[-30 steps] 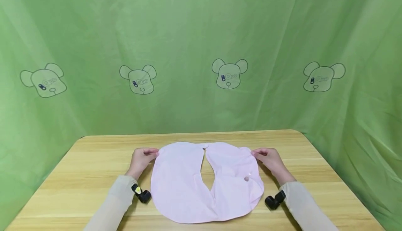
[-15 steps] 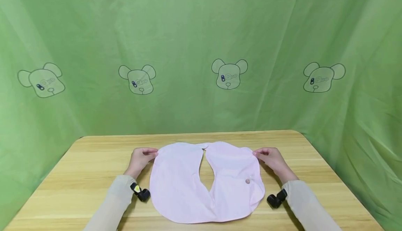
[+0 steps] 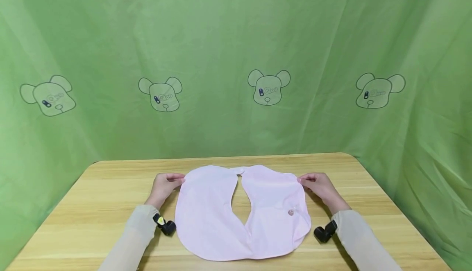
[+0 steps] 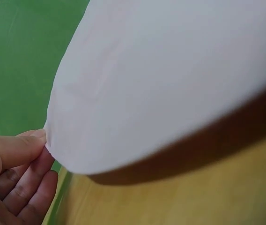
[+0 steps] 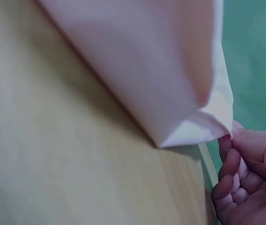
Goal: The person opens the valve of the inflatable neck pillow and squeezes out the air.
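Note:
A pale pink cloth bib [image 3: 206, 213] lies spread in the middle of the table, its long neck opening showing the wood beneath. At the far edge, a small tab [image 3: 241, 171] joins its two sides. My left hand [image 3: 163, 188] pinches the bib's upper left edge between thumb and fingers. On the other side, my right hand [image 3: 323, 190] pinches the upper right edge. The right wrist view shows a folded corner of the bib [image 5: 137, 65] near those fingertips. A small round brownish spot [image 3: 291, 212] marks the right half, where the fabric is slightly creased.
The bib is on a light wooden table [image 3: 110, 197] with rounded far corners. Green curtains [image 3: 214, 127] printed with bear heads hang behind and beside it. Small black cameras [image 3: 167, 226] are strapped to both sleeved wrists.
Both hands have drawn very slightly apart, still pinching the bib. The right half looks a little flatter and its neck opening a bit wider, with the brownish spot more fully exposed.

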